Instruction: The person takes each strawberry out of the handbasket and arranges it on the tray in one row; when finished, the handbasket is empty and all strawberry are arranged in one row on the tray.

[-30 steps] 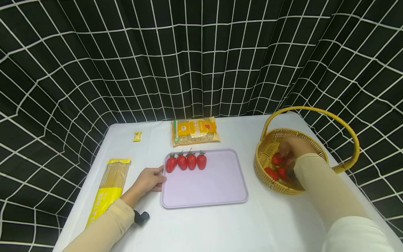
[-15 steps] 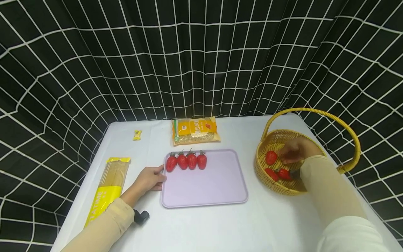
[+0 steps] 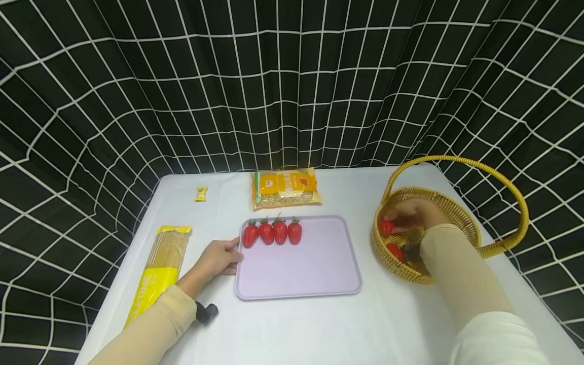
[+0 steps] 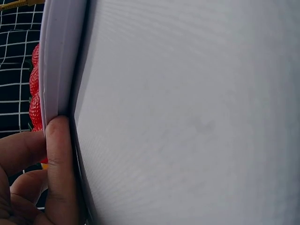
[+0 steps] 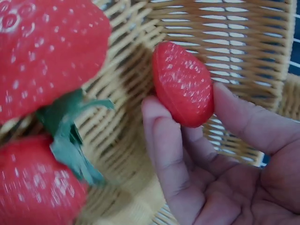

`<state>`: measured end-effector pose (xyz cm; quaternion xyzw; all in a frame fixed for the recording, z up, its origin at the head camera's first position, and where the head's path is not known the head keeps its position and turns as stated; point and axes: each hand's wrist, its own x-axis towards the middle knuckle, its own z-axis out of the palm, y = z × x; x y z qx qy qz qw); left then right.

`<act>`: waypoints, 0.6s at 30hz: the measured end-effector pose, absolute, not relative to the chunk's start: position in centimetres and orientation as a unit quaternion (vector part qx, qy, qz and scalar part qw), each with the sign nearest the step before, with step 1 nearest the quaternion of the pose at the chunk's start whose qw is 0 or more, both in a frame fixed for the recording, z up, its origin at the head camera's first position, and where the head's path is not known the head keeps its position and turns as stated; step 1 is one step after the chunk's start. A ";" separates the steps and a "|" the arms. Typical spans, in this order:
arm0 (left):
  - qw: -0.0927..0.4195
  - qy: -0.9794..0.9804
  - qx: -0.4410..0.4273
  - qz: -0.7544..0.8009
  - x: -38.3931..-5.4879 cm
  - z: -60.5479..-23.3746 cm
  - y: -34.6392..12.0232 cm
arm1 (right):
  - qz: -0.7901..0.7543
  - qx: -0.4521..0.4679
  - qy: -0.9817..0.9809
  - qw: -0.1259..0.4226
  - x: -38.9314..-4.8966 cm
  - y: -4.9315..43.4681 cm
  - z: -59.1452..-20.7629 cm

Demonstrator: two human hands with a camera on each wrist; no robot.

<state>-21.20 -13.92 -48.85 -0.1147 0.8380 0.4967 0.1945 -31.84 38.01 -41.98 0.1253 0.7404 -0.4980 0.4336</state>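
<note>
Inside the wicker basket (image 3: pixel 401 271), my right hand (image 3: pixel 412 213) pinches a red strawberry (image 5: pixel 183 85) between thumb and fingertips, close to the basket's left wall. Below it lie other strawberries (image 5: pixel 37 185), partly hidden by the hand and sleeve in the head view. At the left edge of a pale lilac tray (image 3: pixel 298 274), my left hand (image 3: pixel 219 259) holds the rim, with fingers (image 4: pixel 60 150) against its side in the left wrist view. Several strawberries (image 3: pixel 280 233) with green leaves stand in a row along the tray's upper left.
A yellow noodle packet (image 3: pixel 157 279) lies at the left, partly under the left sleeve. Behind the tray rests an orange grain bag (image 3: pixel 286 189). A small yellow wrapped piece (image 3: pixel 201 193) sits at the back left. The basket's tall handle (image 3: pixel 497 177) arches over the right arm.
My right hand drops one strawberry's hold at mid-span, then pinches a strawberry and shifts left toward the basket wall. The left hand stays at the tray's edge.
</note>
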 end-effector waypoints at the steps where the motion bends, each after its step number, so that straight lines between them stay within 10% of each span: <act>1: 0.195 0.838 -0.115 0.496 -21.2 -48.8 -13.9 | -0.495 0.122 0.744 0.432 -31.7 38.2 -41.8; 18: 0.195 0.841 -0.111 0.493 -21.2 -48.9 -13.9 | -0.467 -0.024 0.815 0.342 -27.8 31.5 -35.0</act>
